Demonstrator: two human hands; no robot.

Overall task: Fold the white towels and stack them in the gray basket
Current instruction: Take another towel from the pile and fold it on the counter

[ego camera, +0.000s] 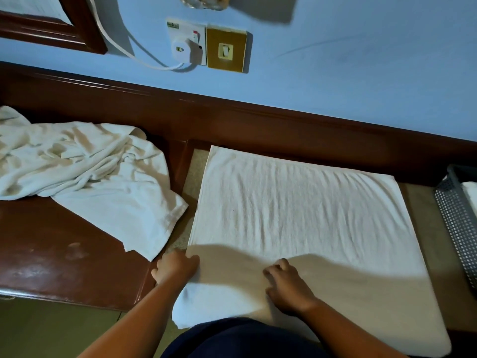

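A white towel (296, 215) lies spread flat on the surface in front of me, its near edge hanging over the front. My left hand (174, 267) holds the towel's left edge near the front corner, fingers curled around it. My right hand (286, 285) presses on the towel's near middle with bent fingers. A heap of crumpled white towels (85, 166) lies to the left on the brown wooden top. The gray perforated basket (456, 223) stands at the right edge, with a bit of white towel inside it.
A blue wall with a dark wooden rail (232, 117) runs behind the surface. A socket with a white plug and cable (183, 47) and a gold switch plate (225, 50) sit on the wall. A wooden frame (51, 32) hangs at top left.
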